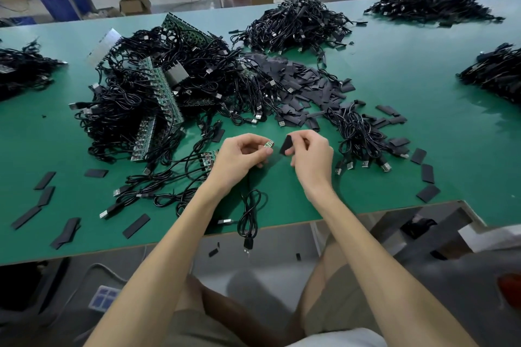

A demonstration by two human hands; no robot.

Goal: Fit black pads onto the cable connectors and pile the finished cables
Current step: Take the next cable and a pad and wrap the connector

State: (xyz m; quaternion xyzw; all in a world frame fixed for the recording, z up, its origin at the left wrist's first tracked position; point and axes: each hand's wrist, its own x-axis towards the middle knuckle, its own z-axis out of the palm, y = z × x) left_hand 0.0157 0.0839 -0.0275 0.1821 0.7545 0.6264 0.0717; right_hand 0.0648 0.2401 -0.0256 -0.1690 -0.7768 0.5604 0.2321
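Observation:
My left hand (242, 155) pinches a small green connector board (268, 145) at the end of a black cable (249, 214) that hangs down over the table's front edge. My right hand (310, 153) pinches a flat black pad (287, 144), held a short gap to the right of the connector. The two do not touch. A heap of loose black pads (304, 84) lies behind my hands, and a small pile of cables (361, 135) sits to the right of my right hand.
On the green table (423, 70) a big tangle of cables and green board strips (158, 93) lies at left. More cable piles (298, 25) sit farther back and at both sides. Single pads (45, 180) are scattered along the front edge.

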